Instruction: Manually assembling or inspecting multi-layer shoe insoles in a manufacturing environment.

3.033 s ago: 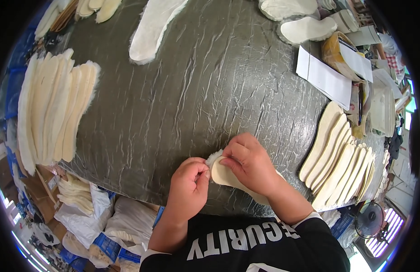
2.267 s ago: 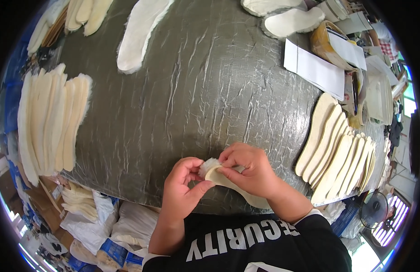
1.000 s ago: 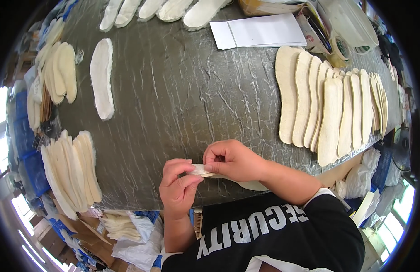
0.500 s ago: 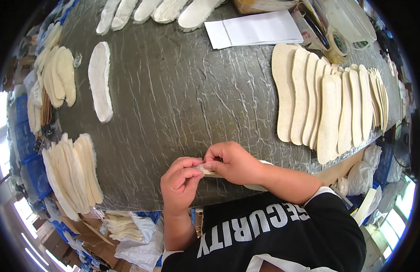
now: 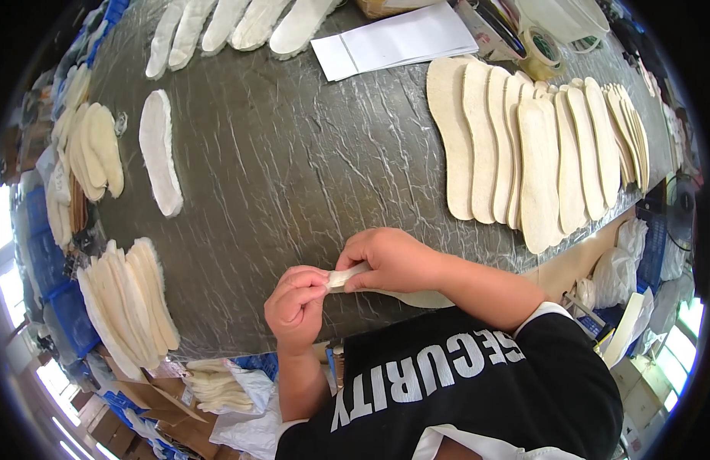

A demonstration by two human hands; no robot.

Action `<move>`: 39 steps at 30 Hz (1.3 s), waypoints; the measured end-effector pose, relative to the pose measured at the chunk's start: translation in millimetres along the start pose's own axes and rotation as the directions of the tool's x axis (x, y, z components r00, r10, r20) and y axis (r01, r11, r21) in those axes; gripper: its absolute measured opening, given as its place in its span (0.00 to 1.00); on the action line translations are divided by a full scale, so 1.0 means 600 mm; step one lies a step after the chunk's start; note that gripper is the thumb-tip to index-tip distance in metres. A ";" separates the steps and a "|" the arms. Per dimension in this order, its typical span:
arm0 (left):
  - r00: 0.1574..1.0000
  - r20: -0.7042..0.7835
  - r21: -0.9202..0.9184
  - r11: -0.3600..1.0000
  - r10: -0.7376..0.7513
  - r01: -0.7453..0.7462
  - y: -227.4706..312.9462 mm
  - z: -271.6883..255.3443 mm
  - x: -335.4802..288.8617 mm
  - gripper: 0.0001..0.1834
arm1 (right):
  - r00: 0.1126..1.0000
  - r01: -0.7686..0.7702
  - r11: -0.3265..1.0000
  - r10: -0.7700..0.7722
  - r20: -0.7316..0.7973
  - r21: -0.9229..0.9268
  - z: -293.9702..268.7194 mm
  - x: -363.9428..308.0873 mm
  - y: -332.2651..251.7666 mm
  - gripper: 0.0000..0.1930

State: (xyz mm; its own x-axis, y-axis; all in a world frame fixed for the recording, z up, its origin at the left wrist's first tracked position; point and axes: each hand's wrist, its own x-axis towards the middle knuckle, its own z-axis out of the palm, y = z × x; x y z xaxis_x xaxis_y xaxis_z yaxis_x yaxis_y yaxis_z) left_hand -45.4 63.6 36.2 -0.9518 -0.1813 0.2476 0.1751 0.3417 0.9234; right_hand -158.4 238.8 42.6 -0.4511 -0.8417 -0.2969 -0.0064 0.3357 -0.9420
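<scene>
A cream insole (image 5: 416,297) is held between my two hands at the near edge of the table, its right end passing beneath my right forearm. My left hand (image 5: 297,300) pinches its left tip between thumb and fingers. Close beside it, my right hand (image 5: 382,259) grips the same insole from above, with the fingers curled. A short pale stretch of it shows between the hands. Whether it is one layer or two pressed together, I cannot tell.
Overlapping cream insoles (image 5: 539,172) fan out on the right. A single white fleecy insole (image 5: 161,153) lies at left, with more white insoles (image 5: 244,23) along the far edge. Piled insoles (image 5: 129,303) sit at near left. White paper sheets (image 5: 397,42) and a tape roll (image 5: 540,54) are at the back.
My hands have moved slightly apart, and more of the insole shows between and below them. The whole view has shifted a little.
</scene>
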 end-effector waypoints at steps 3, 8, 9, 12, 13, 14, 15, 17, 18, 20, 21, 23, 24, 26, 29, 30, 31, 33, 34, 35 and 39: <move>0.995 0.026 -0.073 0.992 -0.098 0.100 0.004 0.002 0.000 0.10 | 0.990 0.081 0.989 -0.094 -0.101 -0.126 0.011 -0.003 0.009 0.10; 0.958 -0.116 -0.424 0.885 -0.263 0.191 0.010 -0.003 -0.003 0.19 | 0.985 -0.009 1.000 0.012 -0.173 0.015 -0.015 -0.007 0.012 0.09; 0.984 -0.059 -0.251 0.957 -0.167 0.147 0.015 -0.008 0.000 0.22 | 0.983 -0.121 0.953 0.153 -0.098 0.278 -0.024 -0.009 0.020 0.09; 0.997 0.062 -0.035 0.998 -0.044 0.046 0.044 0.001 0.018 0.26 | 0.957 -0.266 0.782 0.284 0.058 0.564 -0.039 -0.017 0.038 0.10; 0.996 0.090 0.000 1.000 -0.021 0.021 0.056 0.009 0.026 0.26 | 0.954 -0.281 0.698 0.275 0.116 0.659 -0.035 -0.019 0.047 0.10; 0.993 0.119 0.035 0.999 0.001 -0.005 0.063 0.016 0.033 0.27 | 0.950 -0.298 0.602 0.258 0.173 0.741 -0.034 -0.022 0.052 0.10; 0.993 0.119 0.029 1.000 -0.007 0.003 0.067 0.019 0.036 0.28 | 0.952 -0.293 0.605 0.252 0.171 0.740 -0.033 -0.025 0.046 0.10; 0.990 0.137 0.015 1.000 0.011 -0.013 0.068 0.023 0.042 0.28 | 0.957 -0.281 0.512 0.211 0.198 0.812 -0.032 -0.030 0.035 0.10; 0.987 0.158 -0.005 1.000 0.027 -0.026 0.070 0.025 0.045 0.27 | 0.959 -0.274 0.515 0.206 0.194 0.812 -0.035 -0.030 0.036 0.10; 0.978 0.202 -0.025 0.998 0.059 -0.055 0.074 0.022 0.048 0.25 | 0.959 -0.285 0.512 0.161 0.235 0.811 -0.040 -0.028 0.044 0.09; 0.966 0.245 -0.050 0.996 0.085 -0.075 0.077 0.021 0.052 0.23 | 0.960 -0.280 0.513 0.158 0.231 0.811 -0.041 -0.029 0.043 0.09; 0.963 0.254 -0.042 0.996 0.091 -0.083 0.091 0.020 0.062 0.21 | 0.962 -0.266 0.491 0.085 0.259 0.829 -0.041 -0.031 0.041 0.10; 0.961 0.261 -0.033 0.996 0.091 -0.085 0.097 0.020 0.065 0.20 | 0.963 -0.263 0.492 0.081 0.258 0.830 -0.040 -0.032 0.040 0.10; 0.971 0.232 -0.094 0.995 0.053 -0.032 0.098 0.023 0.061 0.19 | 0.964 -0.256 0.467 0.064 0.257 0.846 -0.036 -0.036 0.039 0.10; 0.978 0.207 -0.184 0.983 0.018 0.021 0.103 0.029 0.058 0.16 | 0.968 -0.242 0.463 0.059 0.243 0.853 -0.034 -0.040 0.033 0.10; 0.977 0.213 -0.215 0.976 0.022 0.025 0.106 0.031 0.058 0.15 | 0.969 -0.239 0.463 0.059 0.239 0.854 -0.035 -0.042 0.034 0.10; 0.976 0.216 -0.216 0.976 0.024 0.024 0.108 0.032 0.057 0.15 | 0.965 -0.253 0.498 0.068 0.253 0.829 -0.035 -0.041 0.037 0.10; 0.977 0.212 -0.198 0.980 0.025 0.017 0.110 0.030 0.054 0.14 | 0.961 -0.264 0.531 0.078 0.264 0.805 -0.036 -0.041 0.035 0.10; 0.976 0.215 -0.199 0.980 0.026 0.018 0.108 0.030 0.053 0.14 | 0.959 -0.269 0.525 0.068 0.275 0.808 -0.036 -0.040 0.032 0.10; 0.980 0.197 -0.190 0.982 0.030 0.008 0.106 0.029 0.051 0.13 | 0.957 -0.273 0.518 0.058 0.286 0.811 -0.034 -0.039 0.029 0.11; 0.994 0.106 -0.148 0.989 0.017 -0.002 0.096 0.038 0.049 0.10 | 0.995 -0.090 0.743 0.032 0.099 0.663 -0.012 -0.035 0.037 0.14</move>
State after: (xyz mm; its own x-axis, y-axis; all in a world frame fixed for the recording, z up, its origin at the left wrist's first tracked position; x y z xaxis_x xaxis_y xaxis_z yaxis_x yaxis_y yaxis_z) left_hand -69.2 98.7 89.9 -0.9699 -0.0764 0.2311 0.2119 0.2020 0.9562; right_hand -155.6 267.1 28.8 -0.3601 -0.8685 -0.3406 0.6277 0.0445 -0.7772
